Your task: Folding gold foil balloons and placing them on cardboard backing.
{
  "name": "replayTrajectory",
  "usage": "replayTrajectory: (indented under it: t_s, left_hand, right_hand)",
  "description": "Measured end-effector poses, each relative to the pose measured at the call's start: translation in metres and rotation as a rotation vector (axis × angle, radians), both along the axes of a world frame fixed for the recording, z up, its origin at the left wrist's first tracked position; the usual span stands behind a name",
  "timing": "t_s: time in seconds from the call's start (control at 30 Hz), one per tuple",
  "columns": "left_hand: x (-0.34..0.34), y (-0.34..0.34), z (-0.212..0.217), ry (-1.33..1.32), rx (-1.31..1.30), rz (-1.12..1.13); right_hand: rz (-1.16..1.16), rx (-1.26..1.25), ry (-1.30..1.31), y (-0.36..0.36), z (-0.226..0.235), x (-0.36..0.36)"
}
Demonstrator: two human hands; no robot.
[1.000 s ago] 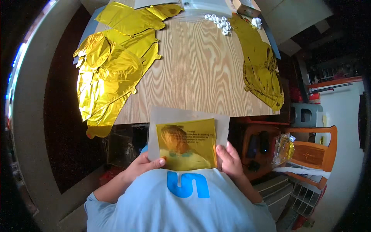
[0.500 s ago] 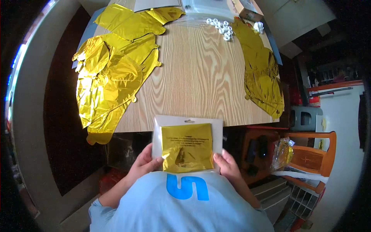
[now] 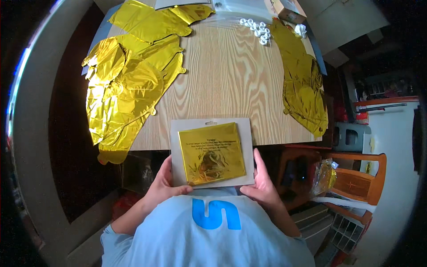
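L hand [image 3: 165, 183] & R hand [image 3: 262, 183] hold gold pkg [image 3: 212, 153] btwn them, thumbs inward

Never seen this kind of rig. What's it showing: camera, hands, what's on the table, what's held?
There's no robot: these are a person's bare hands, seen by a wide fisheye camera worn on the head, looking down, so straight edges bend near the rim.

The left hand and right hand hold a pale card by its lower sides; a flat gold packet lies against its face.

On the wood-grain table are shiny gold foil pieces at left and right, with small white rolls and a box near the far edge.
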State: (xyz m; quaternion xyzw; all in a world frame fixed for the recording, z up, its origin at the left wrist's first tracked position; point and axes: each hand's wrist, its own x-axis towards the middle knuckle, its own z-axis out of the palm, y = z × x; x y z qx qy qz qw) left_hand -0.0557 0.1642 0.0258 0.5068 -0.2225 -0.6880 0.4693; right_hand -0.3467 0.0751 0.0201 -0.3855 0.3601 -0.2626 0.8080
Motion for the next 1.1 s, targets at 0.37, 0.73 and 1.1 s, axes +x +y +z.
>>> replayTrajectory:
  t_s: [0.37,0.73,1.1]
  left_hand:
    - [-0.018,0.009,-0.017,-0.251,-0.234,0.237]
    - [-0.016,-0.011,-0.033,-0.364,-0.333,0.132]
    - [-0.016,-0.033,-0.029,-0.396,-0.165,0.14]
  right_hand:
    - [-0.173,-0.065,0.015,-0.006,-0.017,0.022]
    - [-0.267,0.028,-0.075,-0.012,-0.045,0.022]
    - [-0.499,0.067,-0.03,-0.014,-0.064,0.038]
